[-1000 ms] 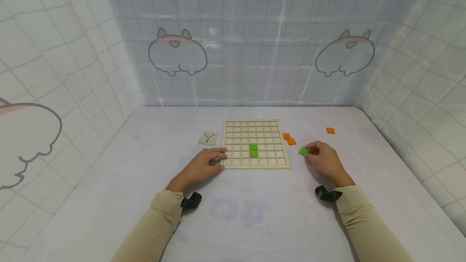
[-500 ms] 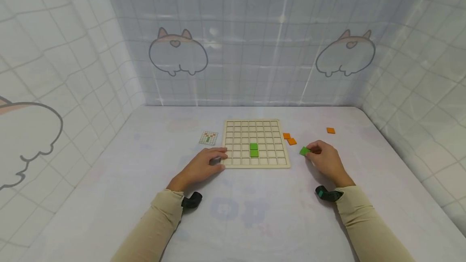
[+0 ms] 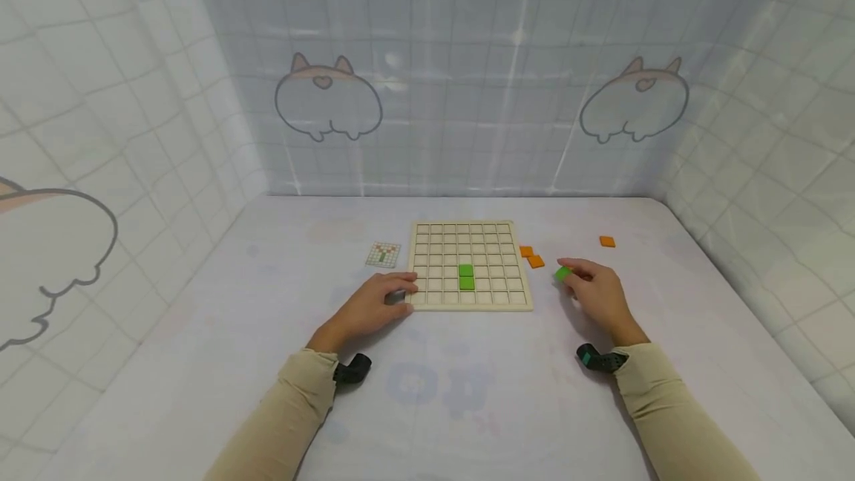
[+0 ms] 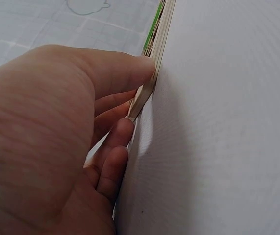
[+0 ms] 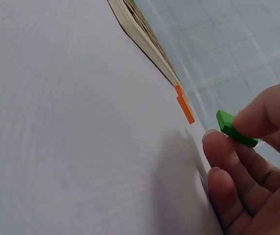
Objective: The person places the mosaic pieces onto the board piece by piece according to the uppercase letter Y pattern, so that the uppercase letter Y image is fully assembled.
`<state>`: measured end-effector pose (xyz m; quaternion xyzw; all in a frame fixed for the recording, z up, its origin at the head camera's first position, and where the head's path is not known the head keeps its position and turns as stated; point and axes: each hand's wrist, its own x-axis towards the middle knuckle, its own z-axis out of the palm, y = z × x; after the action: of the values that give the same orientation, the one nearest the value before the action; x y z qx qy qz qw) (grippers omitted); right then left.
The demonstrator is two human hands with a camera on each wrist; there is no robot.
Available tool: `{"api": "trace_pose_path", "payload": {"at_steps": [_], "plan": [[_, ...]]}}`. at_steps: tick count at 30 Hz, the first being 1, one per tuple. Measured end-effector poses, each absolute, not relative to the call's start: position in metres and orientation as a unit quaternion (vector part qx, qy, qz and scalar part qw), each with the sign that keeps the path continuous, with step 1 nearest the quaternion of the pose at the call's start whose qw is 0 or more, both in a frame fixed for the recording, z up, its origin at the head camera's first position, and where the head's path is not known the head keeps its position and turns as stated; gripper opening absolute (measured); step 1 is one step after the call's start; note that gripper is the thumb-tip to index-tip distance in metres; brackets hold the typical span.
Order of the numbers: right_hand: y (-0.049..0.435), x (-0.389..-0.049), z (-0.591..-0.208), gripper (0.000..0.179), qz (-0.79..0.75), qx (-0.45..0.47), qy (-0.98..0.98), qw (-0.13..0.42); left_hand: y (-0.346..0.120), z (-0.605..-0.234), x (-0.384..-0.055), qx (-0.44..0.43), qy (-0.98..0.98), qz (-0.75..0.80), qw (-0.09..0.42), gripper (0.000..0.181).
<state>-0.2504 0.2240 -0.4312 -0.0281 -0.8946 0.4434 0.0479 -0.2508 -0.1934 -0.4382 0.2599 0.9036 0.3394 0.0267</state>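
A cream grid board (image 3: 437, 306) lies on the table, with two green square tiles (image 3: 466, 271) one above the other in its cells. My left hand (image 3: 370, 305) rests at the board's near left corner, fingers over the left rim. In the left wrist view the thumb (image 4: 130, 71) touches the board's edge. To the right of the board, my right hand (image 3: 597, 295) pinches a green tile (image 5: 226, 122) between thumb and fingers, raised above the table. The fingers cover part of that tile.
Two orange tiles (image 3: 536, 262) lie against the board's right side, and another orange tile (image 3: 607, 241) sits farther right. A small pattern card (image 3: 383, 254) with a coloured grid lies left of the board. Tile-patterned curtains (image 3: 467, 132) enclose the table.
The green tile in my right hand has turned and shifted slightly right, and less of it shows beyond the fingers. My left hand stays at the board's corner.
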Motion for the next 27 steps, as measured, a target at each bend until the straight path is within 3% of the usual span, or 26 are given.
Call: {"api": "trace_pose_path", "payload": {"at_steps": [27], "plan": [[0.2179, -0.2519, -0.4366, 0.042, 0.513, -0.040, -0.857, 0.019, -0.1928, -0.4406, -0.2500, 0.254, 0.903, 0.344, 0.027, 0.036]]}}
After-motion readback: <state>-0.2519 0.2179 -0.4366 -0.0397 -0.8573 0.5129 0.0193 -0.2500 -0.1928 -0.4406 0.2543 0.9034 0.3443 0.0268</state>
